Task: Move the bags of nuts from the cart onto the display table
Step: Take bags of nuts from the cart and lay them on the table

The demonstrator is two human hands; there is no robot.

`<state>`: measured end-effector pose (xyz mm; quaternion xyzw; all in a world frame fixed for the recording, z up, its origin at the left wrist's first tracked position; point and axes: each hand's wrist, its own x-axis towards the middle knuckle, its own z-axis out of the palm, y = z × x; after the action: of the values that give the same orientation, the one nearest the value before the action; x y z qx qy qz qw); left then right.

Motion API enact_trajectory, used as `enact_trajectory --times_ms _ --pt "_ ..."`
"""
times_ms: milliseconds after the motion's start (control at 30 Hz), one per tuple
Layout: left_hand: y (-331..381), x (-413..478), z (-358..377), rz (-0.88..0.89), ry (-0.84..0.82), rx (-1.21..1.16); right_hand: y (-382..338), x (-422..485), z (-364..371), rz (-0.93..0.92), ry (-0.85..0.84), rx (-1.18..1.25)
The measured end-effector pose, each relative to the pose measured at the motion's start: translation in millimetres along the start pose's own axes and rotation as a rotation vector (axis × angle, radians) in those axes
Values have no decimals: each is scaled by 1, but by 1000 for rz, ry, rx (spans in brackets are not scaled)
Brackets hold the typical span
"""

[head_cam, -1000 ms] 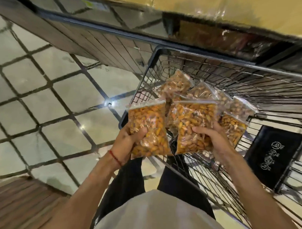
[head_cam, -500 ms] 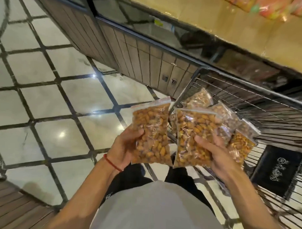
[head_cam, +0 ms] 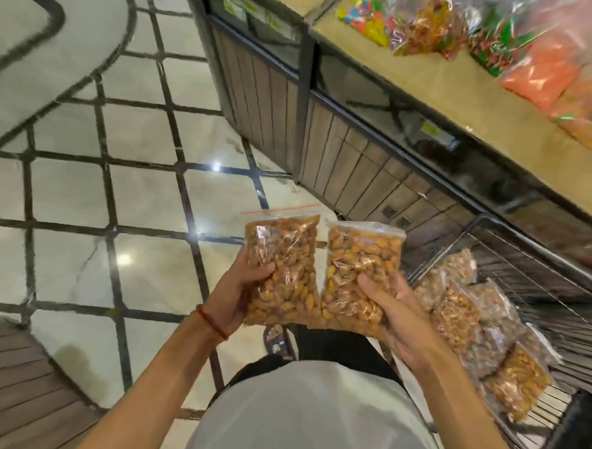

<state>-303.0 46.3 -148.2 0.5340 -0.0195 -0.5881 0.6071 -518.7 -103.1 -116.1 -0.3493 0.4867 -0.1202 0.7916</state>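
**Carry stage, two bags in hand.** Grips one bag of nuts (head_cam: 283, 267) in the left hand (head_cam: 238, 289), thumb pressed across the front and fingers hidden behind. Grips a second bag (head_cam: 356, 273) in the right hand (head_cam: 395, 311) in the same manner. Holds both upright with seals uppermost, side by side, touching or nearly so low down.

**Change over the last second.** Lifted away from the cart (head_cam: 521, 265) and carried past its wire rim, so that both now hang over the tiled floor (head_cam: 148, 199) and not over the basket. Leaves the remaining bags (head_cam: 459, 317) heaped in the cart, just right of and below the right hand. Brings into view the worktop (head_cam: 477, 96) of the display table, above and to the right of both hands and well apart from them. Shows coloured packets (head_cam: 429, 24) at its far side and bare surface nearer the edge.

**Reading for the task.** Counts as pick-up done for these two, with placing not yet begun. Calls next, by judgement, for a raise and a reach up and rightward over the worktop edge, then a set-down on the bare strip. Risks a slip of the smooth film under a loosened thumb. Suggests several more trips, to go by the heap.
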Motion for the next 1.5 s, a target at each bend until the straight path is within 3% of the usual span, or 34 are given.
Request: enact_trajectory --times_ms 467,933,1333,1500 --pt "165 114 -80 101 107 36 -116 186 134 -62 -119 -236" --pt "357 271 -114 164 233 26 -268 348 248 -145 -81 -213" --pt "547 446 -150 60 -114 219 -342 441 354 -264 229 21" --pt "610 501 -140 -1 -183 318 -365 460 385 -305 401 97"
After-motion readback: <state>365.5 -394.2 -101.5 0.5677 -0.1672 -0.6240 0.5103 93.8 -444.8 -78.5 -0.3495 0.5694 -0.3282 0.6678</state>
